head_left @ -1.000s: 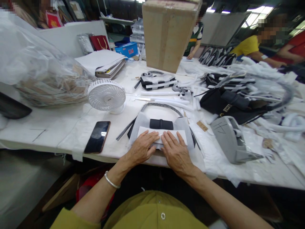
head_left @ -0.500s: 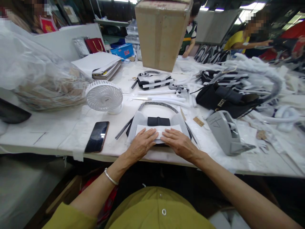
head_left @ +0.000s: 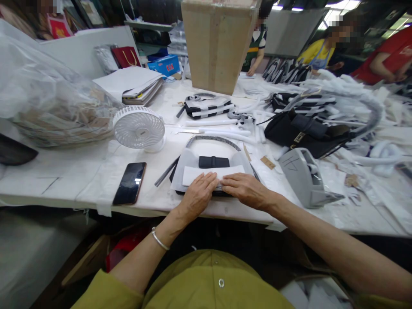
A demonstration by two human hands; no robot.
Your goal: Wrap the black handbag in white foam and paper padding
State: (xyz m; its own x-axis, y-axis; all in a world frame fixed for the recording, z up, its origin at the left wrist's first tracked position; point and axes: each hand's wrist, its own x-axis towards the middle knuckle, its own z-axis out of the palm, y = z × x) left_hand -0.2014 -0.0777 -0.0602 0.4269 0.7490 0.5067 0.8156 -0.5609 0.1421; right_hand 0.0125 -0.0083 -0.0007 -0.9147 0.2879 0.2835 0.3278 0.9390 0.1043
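Note:
A black handbag (head_left: 183,192) lies flat near the table's front edge, mostly covered by white tissue paper (head_left: 189,159). Its wrapped handle (head_left: 222,140) arches behind it. On the paper are a small black strap piece (head_left: 213,162) and a folded white strip (head_left: 193,175). My left hand (head_left: 200,194) rests on the strip with its fingers stretched out. Beside it, my right hand (head_left: 247,189) lies on the strip's right part, fingers extended towards the left hand. Its thumb is hardly visible.
A phone (head_left: 129,183) and a white fan (head_left: 140,128) stand left. A grey tape dispenser (head_left: 302,178) and another black handbag (head_left: 305,133) are on the right. Behind are a tall carton (head_left: 217,47) and a partly wrapped bag (head_left: 209,107). Several people work beyond.
My left hand has slid slightly right and my right hand has turned, its fingers now pointing more to the left. The strip shows more on its left and top.

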